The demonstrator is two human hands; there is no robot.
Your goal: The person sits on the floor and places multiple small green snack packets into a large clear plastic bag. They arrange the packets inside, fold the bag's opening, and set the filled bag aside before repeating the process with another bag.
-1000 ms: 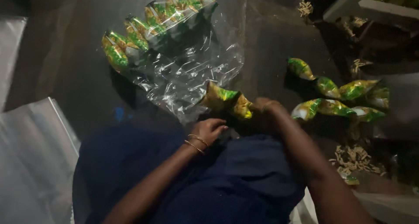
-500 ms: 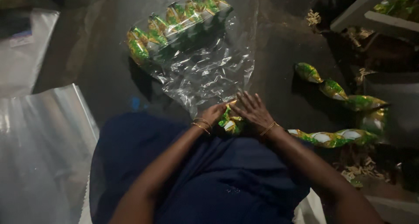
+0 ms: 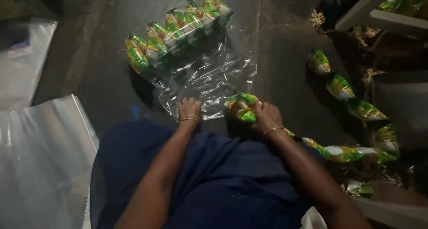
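A clear plastic bag lies on the dark floor in front of me, its far end filled with a row of green and yellow snack packets. My left hand rests on the bag's near open edge, fingers curled on the plastic. My right hand grips a folded bunch of green snack packets just right of the bag's opening. From that bunch a strip of joined packets trails off to the right across the floor. My dark blue garment fills the foreground.
A stack of clear plastic sheets lies at the left, with another sheet beyond it. A white shelf or frame holding more packets stands at the top right. Small scraps litter the floor at the right.
My hands have parted: the left went onto the bag's open edge, while the right carried the folded packets a little to the right. The packet strip has shifted with it.
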